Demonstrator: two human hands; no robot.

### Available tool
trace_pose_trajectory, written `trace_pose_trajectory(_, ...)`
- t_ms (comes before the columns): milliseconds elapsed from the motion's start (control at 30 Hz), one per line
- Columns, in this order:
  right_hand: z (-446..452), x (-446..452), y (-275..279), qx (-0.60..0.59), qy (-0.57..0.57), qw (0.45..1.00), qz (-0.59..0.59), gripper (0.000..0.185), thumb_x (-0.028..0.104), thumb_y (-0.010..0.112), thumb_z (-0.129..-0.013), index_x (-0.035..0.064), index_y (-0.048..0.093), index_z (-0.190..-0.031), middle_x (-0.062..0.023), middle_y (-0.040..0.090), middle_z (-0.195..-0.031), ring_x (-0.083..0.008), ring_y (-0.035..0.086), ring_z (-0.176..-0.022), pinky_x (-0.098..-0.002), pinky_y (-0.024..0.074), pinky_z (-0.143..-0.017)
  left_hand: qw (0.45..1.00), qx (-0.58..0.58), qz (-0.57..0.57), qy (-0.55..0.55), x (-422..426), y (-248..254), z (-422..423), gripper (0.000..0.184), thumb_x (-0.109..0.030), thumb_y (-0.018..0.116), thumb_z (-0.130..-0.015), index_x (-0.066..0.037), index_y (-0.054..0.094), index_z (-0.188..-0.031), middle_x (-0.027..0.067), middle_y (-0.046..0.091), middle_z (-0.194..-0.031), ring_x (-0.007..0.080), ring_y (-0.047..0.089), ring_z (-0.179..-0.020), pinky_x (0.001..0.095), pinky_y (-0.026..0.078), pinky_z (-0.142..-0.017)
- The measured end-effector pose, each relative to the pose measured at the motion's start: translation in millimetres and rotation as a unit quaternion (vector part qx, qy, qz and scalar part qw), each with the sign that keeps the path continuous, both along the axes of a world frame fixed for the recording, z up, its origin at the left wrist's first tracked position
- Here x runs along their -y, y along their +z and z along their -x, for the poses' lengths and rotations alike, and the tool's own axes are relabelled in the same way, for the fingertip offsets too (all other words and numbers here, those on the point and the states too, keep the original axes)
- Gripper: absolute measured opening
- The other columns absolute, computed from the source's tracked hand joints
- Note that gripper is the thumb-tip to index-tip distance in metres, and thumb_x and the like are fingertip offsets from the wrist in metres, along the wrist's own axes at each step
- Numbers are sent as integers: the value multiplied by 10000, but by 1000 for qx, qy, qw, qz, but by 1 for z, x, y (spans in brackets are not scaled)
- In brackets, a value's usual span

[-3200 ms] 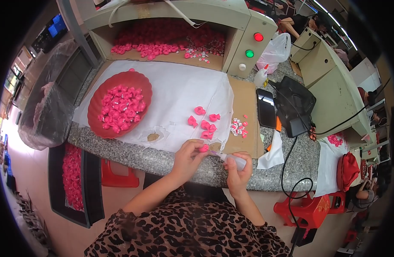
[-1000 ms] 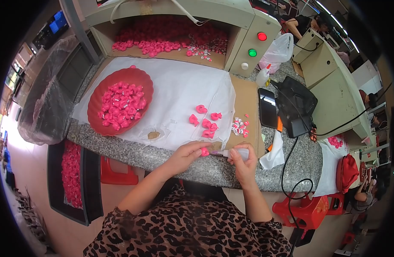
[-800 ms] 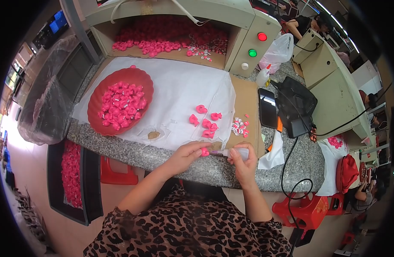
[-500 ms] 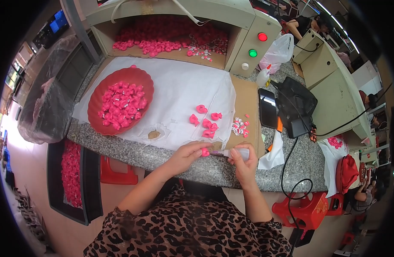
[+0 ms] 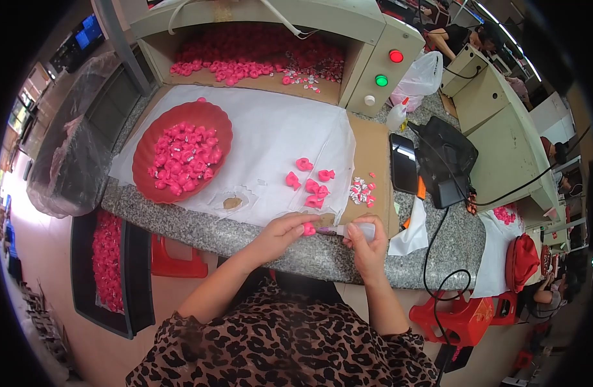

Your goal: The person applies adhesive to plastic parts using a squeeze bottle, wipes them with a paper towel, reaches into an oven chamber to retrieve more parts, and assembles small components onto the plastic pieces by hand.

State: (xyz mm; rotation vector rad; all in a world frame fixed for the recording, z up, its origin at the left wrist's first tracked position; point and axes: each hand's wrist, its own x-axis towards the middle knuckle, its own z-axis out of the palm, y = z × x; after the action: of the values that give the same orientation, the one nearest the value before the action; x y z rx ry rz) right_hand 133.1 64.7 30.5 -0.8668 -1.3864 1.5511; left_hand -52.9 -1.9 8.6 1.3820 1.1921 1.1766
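Between its fingertips my left hand pinches a small pink piece over the table's front edge. My right hand is wrapped round a small translucent bottle, whose thin nozzle points left at the pink piece; whether the two touch is too small to tell. Several pink pieces lie on the white sheet just beyond my hands. To their right a little heap of small white and pink bits rests on cardboard. A red scalloped bowl full of pink pieces stands at the left.
At the back is a machine with pink pieces inside. A phone, a black bag, a cable and a white bottle lie right. A dark crate and red stools are below. Other people sit far right.
Since the earliest frame, my hands have come slightly lower in view and the bottle is now held more level. Over the last second both hands stay almost still.
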Motion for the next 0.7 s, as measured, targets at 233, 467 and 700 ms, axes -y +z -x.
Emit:
trace_pose_trajectory(233,-1,3,-1,-4,1,1000,-4,149,86,566,-778,30,459,-865,-35,499,-746,-96,500,-565,-188,391,-494,1000,8,2,10,1,-2,-1,287,-123,405,-850,-29,490,-1107,108,512,-1047,193,466,-995,282,338,-872)
trace_pose_trajectory(467,2,6,1,1,-7,999,-45,144,74,559,-780,20,451,-857,-41,467,-781,-94,490,-582,-188,389,-499,1000,16,1,24,1,0,-2,262,-115,420,-847,-21,497,-1079,92,516,-1020,170,469,-970,273,347,-857)
trace_pose_trajectory(700,-2,6,-7,66,-5,988,-142,137,66,548,-786,13,442,-855,-48,457,-795,-92,483,-589,-187,392,-504,998,26,19,45,1,-1,-4,253,-129,434,-854,-14,502,-1068,80,521,-1015,147,485,-940,255,373,-824)
